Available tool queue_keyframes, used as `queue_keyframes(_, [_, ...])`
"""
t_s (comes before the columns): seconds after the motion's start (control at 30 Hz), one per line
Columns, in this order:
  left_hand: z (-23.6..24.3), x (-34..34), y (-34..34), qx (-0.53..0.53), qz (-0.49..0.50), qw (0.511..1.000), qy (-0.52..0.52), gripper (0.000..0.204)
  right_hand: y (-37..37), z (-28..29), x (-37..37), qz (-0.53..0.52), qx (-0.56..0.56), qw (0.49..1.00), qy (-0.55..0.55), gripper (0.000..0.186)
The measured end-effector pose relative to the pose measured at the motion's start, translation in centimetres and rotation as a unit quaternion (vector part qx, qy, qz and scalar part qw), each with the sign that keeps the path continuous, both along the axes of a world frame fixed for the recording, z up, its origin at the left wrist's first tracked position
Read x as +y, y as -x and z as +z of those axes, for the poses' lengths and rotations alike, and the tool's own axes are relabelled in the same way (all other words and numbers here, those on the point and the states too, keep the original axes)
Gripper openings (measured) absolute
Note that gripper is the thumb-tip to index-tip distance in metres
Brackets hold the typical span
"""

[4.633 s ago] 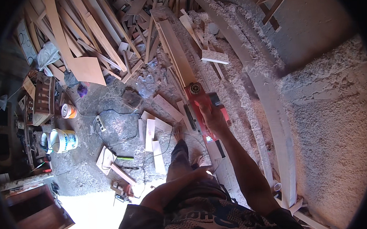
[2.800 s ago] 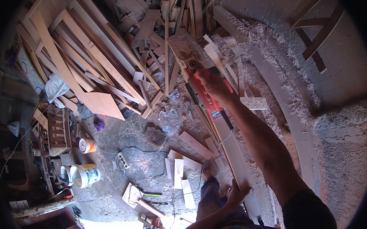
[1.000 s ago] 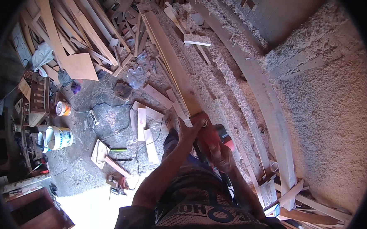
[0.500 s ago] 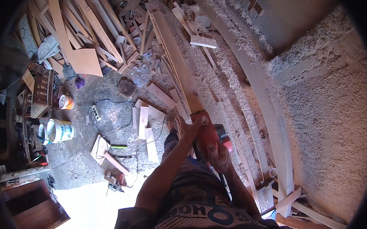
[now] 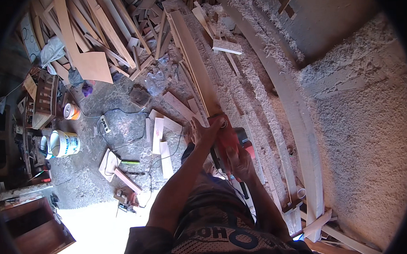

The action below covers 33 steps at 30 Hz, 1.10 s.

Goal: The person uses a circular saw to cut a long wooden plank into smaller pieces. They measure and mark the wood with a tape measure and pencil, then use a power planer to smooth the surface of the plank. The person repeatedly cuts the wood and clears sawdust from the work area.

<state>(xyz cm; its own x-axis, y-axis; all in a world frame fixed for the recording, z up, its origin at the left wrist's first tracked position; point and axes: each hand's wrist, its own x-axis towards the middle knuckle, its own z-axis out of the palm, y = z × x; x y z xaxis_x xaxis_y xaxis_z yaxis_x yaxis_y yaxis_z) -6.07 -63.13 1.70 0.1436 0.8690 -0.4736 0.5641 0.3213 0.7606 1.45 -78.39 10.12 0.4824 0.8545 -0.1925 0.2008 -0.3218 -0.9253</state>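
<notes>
A red electric planer (image 5: 229, 140) rests on the near end of a long wooden plank (image 5: 191, 54), which stretches away from me across the bench. My left hand (image 5: 207, 132) presses on the planer's front end, thumb on its top by the round knob and fingers spread along the left side. Around the rear of the planer, my right hand (image 5: 240, 165) is closed in a grip. The planer's underside and the plank's near end are hidden by the tool and my hands.
Shavings cover the bench, where a short offcut (image 5: 227, 46) lies right of the plank. Loose boards (image 5: 157, 135), a power strip (image 5: 104, 125) and cables lie on the floor to the left. White buckets (image 5: 65, 143) stand farther left; a lumber pile (image 5: 106, 31) fills the back.
The planer and both my hands have shifted slightly away from me along the plank. My grip on the tool is the same.
</notes>
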Motion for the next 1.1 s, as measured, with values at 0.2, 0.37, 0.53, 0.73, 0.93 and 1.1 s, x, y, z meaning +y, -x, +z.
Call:
queue_keyframes(0.2, [0.1,3.7,-1.2,-0.044,0.035,0.998,0.019,0.142,-1.4,-1.2,3.8,-0.005,0.061,0.998,0.007,0.061])
queue_keyframes(0.37, [-0.6,6.9,-2.3,-0.034,0.057,0.998,0.006,0.145,-2.5,-2.6,6.7,0.017,0.046,0.999,-0.007,0.059])
queue_keyframes(0.53, [-0.7,9.9,-3.1,-0.038,0.043,0.998,-0.014,0.146,-4.0,-5.7,9.2,0.051,-0.029,0.997,-0.053,0.058])
queue_keyframes(0.73, [-2.0,12.2,-3.8,-0.155,0.051,0.986,0.033,0.112,-5.7,-6.8,11.9,0.137,-0.15,0.979,-0.032,0.042])
queue_keyframes(0.93, [-14.4,3.6,1.4,-0.286,0.154,0.941,0.097,0.051,-6.0,-5.7,15.3,0.15,-0.2,0.963,-0.099,0.049])
queue_keyframes(1.1, [-17.6,-7.6,5.7,-0.2,-0.234,0.951,0.014,0.021,-5.8,-2.8,18.0,0.074,0.02,0.994,0.072,0.039])
